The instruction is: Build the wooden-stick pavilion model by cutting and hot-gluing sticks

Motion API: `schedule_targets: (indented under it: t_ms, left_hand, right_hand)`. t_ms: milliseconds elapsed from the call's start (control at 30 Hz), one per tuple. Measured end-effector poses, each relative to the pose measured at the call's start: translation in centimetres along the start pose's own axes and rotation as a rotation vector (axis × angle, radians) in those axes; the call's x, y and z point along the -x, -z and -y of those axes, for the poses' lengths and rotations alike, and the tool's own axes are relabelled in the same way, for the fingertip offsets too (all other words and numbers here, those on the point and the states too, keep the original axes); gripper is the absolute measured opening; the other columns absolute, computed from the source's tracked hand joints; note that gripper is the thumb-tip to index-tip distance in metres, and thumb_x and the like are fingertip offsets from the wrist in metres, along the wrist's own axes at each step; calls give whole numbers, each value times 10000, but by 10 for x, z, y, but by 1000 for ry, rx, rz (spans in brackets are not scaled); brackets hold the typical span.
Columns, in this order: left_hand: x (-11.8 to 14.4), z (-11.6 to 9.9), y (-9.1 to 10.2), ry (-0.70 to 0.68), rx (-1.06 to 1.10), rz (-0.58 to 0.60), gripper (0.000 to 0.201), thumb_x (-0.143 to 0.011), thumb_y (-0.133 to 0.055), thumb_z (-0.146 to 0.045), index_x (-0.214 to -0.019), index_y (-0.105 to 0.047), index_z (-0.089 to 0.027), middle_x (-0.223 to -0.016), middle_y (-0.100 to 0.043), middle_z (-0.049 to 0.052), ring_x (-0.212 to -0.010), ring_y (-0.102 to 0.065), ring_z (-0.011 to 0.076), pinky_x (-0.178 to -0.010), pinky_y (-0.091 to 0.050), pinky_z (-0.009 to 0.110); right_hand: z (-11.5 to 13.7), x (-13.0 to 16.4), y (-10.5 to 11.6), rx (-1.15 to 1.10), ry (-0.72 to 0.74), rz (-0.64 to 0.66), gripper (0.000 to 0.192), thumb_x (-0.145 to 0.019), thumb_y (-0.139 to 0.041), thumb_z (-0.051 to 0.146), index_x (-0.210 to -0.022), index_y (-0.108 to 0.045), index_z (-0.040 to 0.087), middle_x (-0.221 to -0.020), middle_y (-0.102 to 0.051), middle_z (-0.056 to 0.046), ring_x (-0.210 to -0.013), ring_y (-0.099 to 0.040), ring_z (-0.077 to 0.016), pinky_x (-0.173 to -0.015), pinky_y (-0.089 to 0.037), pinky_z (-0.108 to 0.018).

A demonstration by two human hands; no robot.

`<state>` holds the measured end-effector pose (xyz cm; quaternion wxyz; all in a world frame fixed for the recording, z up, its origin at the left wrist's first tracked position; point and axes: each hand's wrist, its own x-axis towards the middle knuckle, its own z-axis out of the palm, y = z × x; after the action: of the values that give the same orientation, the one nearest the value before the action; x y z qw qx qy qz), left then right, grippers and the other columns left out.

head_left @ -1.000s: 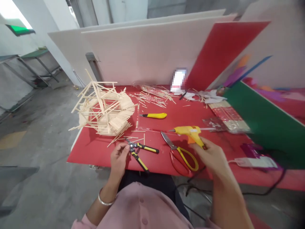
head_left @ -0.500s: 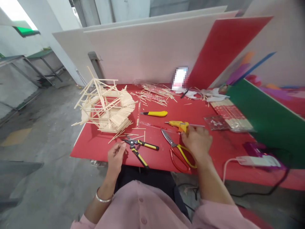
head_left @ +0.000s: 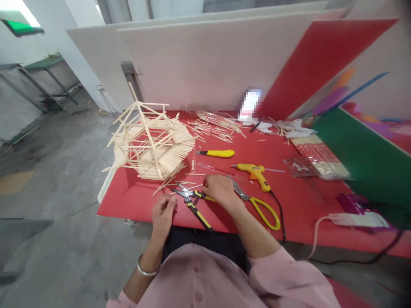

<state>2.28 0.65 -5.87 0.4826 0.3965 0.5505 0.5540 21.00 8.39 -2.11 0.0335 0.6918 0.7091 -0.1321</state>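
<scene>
My left hand (head_left: 164, 210) is at the table's front edge, thumb and fingers pressed together; anything between them is too small to make out. Just right of its fingertips lie wire strippers (head_left: 199, 214) with black and yellow handles, jaws apart. My right hand (head_left: 218, 188), fingers curled down, is over one handle of the strippers and beside loose wooden sticks (head_left: 183, 183). What its fingers hold, if anything, is hidden. Large scissors (head_left: 265, 213) lie partly behind the right wrist. Further right rests a yellow glue gun (head_left: 256, 172), untouched. A model built of wooden sticks (head_left: 150, 147) stands at left.
A yellow utility knife (head_left: 220, 153) lies mid-table on the red surface (head_left: 302, 205). Behind it are piled sticks (head_left: 218, 126) and a lit phone (head_left: 250, 105) against the white board (head_left: 192, 64). Packed sticks (head_left: 324, 156) and a white power strip (head_left: 359, 220) are at right.
My right hand has left the glue gun and moved left to the wire strippers and sticks. The left hand stays pinched near the strippers. The whole view has shifted slightly.
</scene>
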Motion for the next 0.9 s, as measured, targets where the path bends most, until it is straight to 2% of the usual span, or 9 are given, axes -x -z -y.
schedule_targets:
  t_ms: [100, 200, 300, 367, 467, 567, 700, 767, 900]
  left_hand:
    - [-1, -1, 5, -20, -2, -14, 294, -775, -679, -423, -624, -644, -174, -593, -578, 8, -541, -505, 115, -549, -424, 228]
    - [-3, -4, 5, -12, 8, -7, 314, -776, -678, -426, -601, -632, -170, -558, -560, 4, -530, -496, 113, -539, -405, 224]
    - [-4, -7, 2, -42, -22, 28, 331, -810, -641, -415, -591, -606, -170, -558, -544, 1, -536, -492, 115, -535, -397, 222]
    - [-4, -7, -4, -101, -76, 55, 320, -837, -609, -389, -604, -599, -170, -599, -553, 4, -565, -503, 118, -555, -405, 227]
    - [-2, -3, -15, -210, -186, 131, 293, -857, -576, -344, -626, -604, -166, -676, -586, 18, -640, -538, 131, -612, -424, 239]
    - [2, 4, -26, -264, -318, 266, 236, -863, -551, -300, -687, -637, -169, -728, -621, 33, -686, -565, 147, -643, -438, 251]
    - [5, 13, -31, -319, -418, 359, 163, -826, -581, -264, -714, -669, -185, -746, -640, 51, -745, -586, 177, -698, -462, 282]
    - [5, 14, -30, -286, -362, 337, 157, -823, -592, -279, -735, -684, -188, -772, -650, 58, -751, -590, 176, -690, -471, 279]
    - [-2, 10, -32, -67, -42, 151, 254, -796, -648, -379, -924, -695, -165, -705, -624, 28, -567, -534, 110, -519, -439, 217]
  right_hand:
    - [-3, -2, 3, 44, -32, 28, 252, -770, -526, 193, -966, -678, 148, -935, -712, -158, -921, -661, -280, -720, -436, -324]
    - [-10, 1, 6, 50, -60, 42, 292, -798, -501, 251, -1027, -666, 178, -961, -714, -126, -938, -659, -260, -716, -444, -310]
    - [-11, 4, 7, 45, -83, 38, 318, -826, -487, 358, -1058, -650, 214, -980, -711, -96, -941, -656, -250, -703, -446, -302]
    - [-5, 4, 6, 47, -87, 39, 289, -809, -516, 351, -1022, -653, 212, -953, -712, -95, -916, -660, -252, -697, -442, -299]
    - [11, 2, 0, 37, -57, 39, 256, -779, -546, 248, -1006, -650, 189, -908, -712, -101, -891, -664, -233, -709, -430, -278]
    - [23, -6, -4, 4, -21, 25, 273, -743, -580, 193, -1008, -648, 179, -896, -712, -100, -889, -663, -227, -707, -424, -264]
    - [17, -13, 2, -44, -7, -53, 197, -763, -557, 178, -927, -662, 148, -882, -703, -136, -876, -658, -257, -699, -423, -284]
    - [8, -9, 9, -86, 37, -103, 199, -823, -507, 199, -935, -661, 143, -923, -696, -141, -894, -649, -250, -721, -425, -288]
    - [-1, 16, 16, -224, 277, -121, 255, -934, -432, 296, -1013, -661, 217, -1001, -681, -49, -920, -624, -148, -791, -425, -217]
